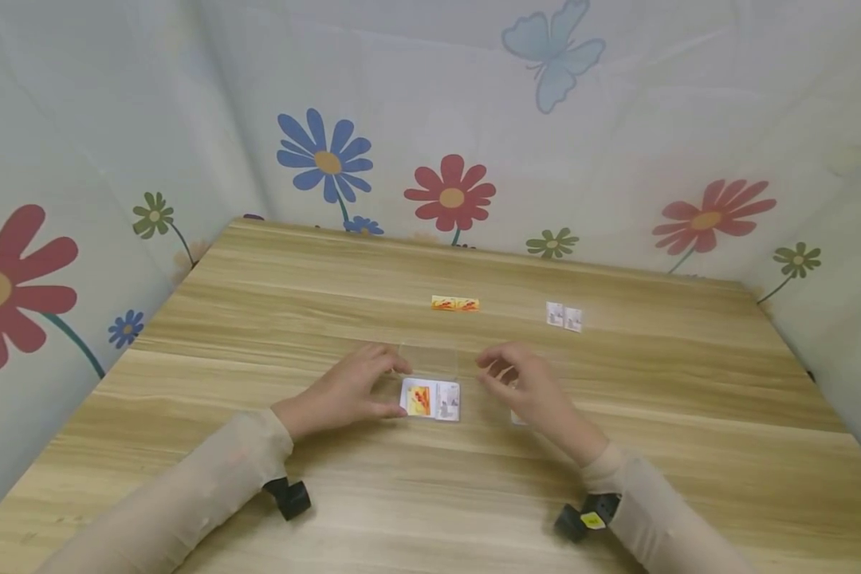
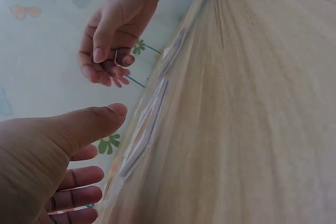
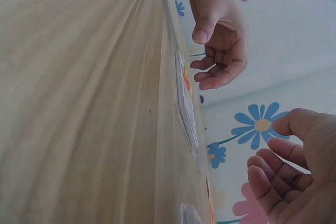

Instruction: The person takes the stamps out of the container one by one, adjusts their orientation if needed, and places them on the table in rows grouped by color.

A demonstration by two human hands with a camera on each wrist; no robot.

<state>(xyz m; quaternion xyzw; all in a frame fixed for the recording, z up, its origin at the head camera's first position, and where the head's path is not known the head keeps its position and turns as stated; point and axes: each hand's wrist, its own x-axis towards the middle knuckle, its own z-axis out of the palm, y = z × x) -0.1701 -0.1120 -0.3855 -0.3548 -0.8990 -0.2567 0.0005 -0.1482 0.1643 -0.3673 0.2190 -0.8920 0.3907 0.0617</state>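
Observation:
A flat white case [image 1: 432, 383] lies on the table with its clear lid [image 1: 428, 359] folded back on the far side. Inside it, a yellow-orange picture piece [image 1: 419, 401] is on the left and a pale grey picture piece [image 1: 448, 401] on the right. My left hand [image 1: 347, 391] is at the case's left edge, thumb and fingers spread apart, holding nothing. To the right of the case hovers my right hand [image 1: 531, 391], loosely bent and with nothing in it. Beneath that hand a second white case [image 1: 519, 418] is mostly hidden; the left wrist view shows its edge [image 2: 170, 56].
Farther back on the wooden table [image 1: 294, 287] lie two joined yellow-orange pieces [image 1: 455, 304]. Two pale grey pieces [image 1: 564, 316] lie to their right. A flower-printed curtain [image 1: 387, 80] hangs behind and along both sides.

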